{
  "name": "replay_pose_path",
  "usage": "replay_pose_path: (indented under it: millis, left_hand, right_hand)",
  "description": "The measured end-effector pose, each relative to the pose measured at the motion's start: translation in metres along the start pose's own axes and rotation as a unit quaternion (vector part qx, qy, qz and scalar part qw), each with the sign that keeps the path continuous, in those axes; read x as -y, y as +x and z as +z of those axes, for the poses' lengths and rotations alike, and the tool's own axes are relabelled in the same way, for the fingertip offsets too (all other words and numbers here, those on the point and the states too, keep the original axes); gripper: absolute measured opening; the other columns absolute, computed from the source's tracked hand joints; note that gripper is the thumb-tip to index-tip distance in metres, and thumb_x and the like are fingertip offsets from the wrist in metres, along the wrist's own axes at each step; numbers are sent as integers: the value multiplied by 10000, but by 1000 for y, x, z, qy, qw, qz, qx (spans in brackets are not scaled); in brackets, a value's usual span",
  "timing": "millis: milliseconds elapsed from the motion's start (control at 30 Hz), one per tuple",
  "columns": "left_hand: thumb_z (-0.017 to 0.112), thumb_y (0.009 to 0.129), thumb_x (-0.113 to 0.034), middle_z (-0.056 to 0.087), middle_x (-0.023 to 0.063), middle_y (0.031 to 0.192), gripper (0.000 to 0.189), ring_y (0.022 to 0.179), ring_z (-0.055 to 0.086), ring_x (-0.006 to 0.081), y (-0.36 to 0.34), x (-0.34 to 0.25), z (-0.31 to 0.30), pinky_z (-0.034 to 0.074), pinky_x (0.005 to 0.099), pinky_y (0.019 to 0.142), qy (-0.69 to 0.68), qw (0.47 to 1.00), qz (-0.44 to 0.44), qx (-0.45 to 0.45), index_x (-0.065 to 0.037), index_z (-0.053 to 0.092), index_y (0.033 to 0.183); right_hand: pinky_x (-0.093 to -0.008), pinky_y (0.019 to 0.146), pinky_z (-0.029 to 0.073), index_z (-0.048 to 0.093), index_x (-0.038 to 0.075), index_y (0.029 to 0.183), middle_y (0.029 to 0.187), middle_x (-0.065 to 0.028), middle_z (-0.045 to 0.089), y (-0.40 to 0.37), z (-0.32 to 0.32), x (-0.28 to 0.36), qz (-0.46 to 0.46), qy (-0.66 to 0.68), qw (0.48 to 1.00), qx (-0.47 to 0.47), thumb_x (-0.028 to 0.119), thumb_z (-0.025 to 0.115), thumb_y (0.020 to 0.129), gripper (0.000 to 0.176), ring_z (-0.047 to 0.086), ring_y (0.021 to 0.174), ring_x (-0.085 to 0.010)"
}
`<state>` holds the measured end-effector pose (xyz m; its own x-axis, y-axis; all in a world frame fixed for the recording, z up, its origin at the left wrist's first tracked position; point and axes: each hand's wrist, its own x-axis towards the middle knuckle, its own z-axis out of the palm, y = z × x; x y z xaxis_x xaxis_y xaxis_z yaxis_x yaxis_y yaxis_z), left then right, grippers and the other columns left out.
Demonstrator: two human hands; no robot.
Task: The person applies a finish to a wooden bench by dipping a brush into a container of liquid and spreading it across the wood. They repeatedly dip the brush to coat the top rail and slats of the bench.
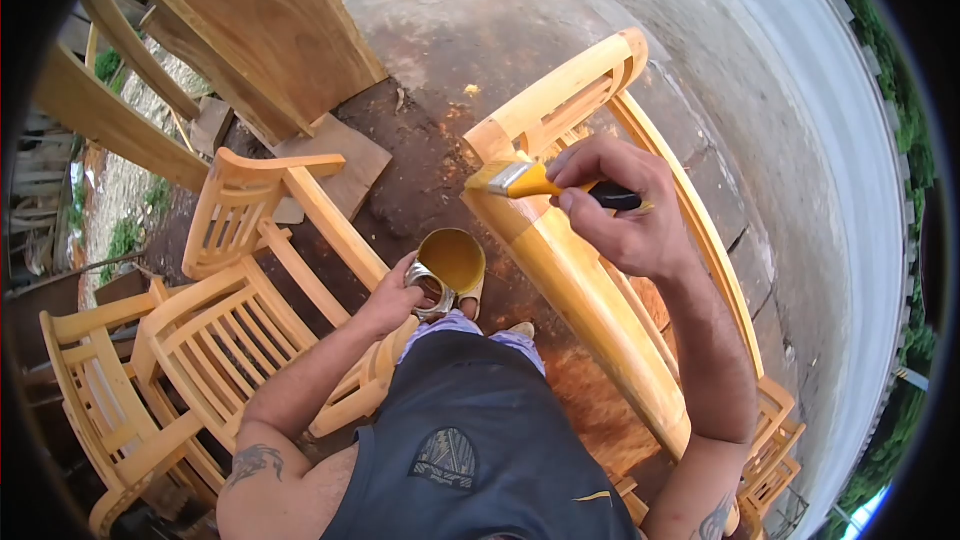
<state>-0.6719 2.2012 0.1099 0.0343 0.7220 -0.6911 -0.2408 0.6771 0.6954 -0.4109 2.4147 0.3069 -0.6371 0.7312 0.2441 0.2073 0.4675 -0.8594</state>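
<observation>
My right hand (625,200) is closed round a paintbrush (530,180) with a yellow handle and a black end. Its bristles touch the upper end of a broad, rounded wooden rail (580,300) on a pale wooden bench (695,225). The rail's surface looks glossy and yellowish. Low in front of my body, my left hand (395,297) grips a can (452,258) by its silvery metal side or handle; the exact shape there is partly hidden by my fingers. Amber-yellow liquid shows inside the can.
Slatted wooden chairs (235,330) stand close on my left. Beyond them, large boards (280,25) lean upright near a flat wooden piece (340,165) on the dirty ground. More wooden furniture (770,440) is at lower right, and a paved road (800,140) runs along the right.
</observation>
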Motion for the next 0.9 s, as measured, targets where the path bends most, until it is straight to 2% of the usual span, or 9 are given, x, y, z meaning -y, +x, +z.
replay_pose_path:
  millis: [33,200,333,367,500,633,733,833,900]
  left_hand:
    - [471,848,128,588,167,1360,765,1170,657,239,0,-1,1,595,327,914,-4,1000,-1,-2,-18,317,1584]
    - [467,848,132,585,169,1362,764,1173,656,243,-1,-2,1,594,329,923,-7,1000,-9,-11,-12,315,1583]
    - [516,809,93,631,144,1276,802,1094,685,216,1,0,2,585,321,899,6,1000,0,-16,-8,329,1583]
    - [514,806,93,632,143,1273,805,1092,685,213,-2,-6,6,587,324,893,2,1000,-4,-16,-9,329,1583]
    - [526,829,96,610,149,1306,784,1123,670,230,-1,-11,6,584,320,914,-8,1000,-19,1,11,312,1578]
    - [547,808,102,627,130,1264,797,1106,669,210,2,-10,0,574,307,915,10,1000,-23,5,7,332,1570]
    - [567,786,109,632,121,1247,809,1105,664,198,2,-10,-2,567,309,921,4,999,-33,2,6,351,1559]
    - [581,767,113,635,114,1240,815,1103,662,193,9,-4,-8,560,314,932,19,999,-30,4,5,369,1546]
    - [588,757,114,636,108,1237,817,1103,662,193,8,-13,-4,556,318,941,18,999,-45,12,4,377,1538]
  right_hand:
    - [-330,717,547,659,8,885,823,-100,688,-5,-1,1,-18,-19,1000,18,28,662,765,122,697,774,-211]
    - [-320,715,547,640,-8,847,827,-108,687,-42,-48,16,15,-11,998,60,15,652,729,122,691,743,-199]
    - [-315,741,549,649,-18,871,882,-110,708,-26,-45,17,54,65,995,-54,41,667,772,117,698,780,-182]
    - [-328,760,550,654,-16,869,896,-115,715,-20,-34,15,100,122,985,-72,56,671,794,105,700,817,-178]
    - [-309,759,559,659,-17,857,912,-112,726,-32,-22,-25,147,115,982,-35,68,674,811,97,696,819,-158]
    - [-299,750,573,658,-20,878,934,-114,722,-80,-63,-27,184,140,973,22,80,667,827,113,694,826,-162]
    - [-314,752,583,659,-19,919,964,-123,713,-81,-77,-26,200,253,945,-59,99,670,844,140,703,851,-185]
    - [-321,774,586,668,-24,978,973,-121,708,-48,-56,-49,171,288,933,-132,96,688,890,150,714,865,-191]
    - [-322,785,587,669,-32,991,960,-129,711,-33,-41,-70,203,276,934,-104,89,678,907,148,716,840,-190]
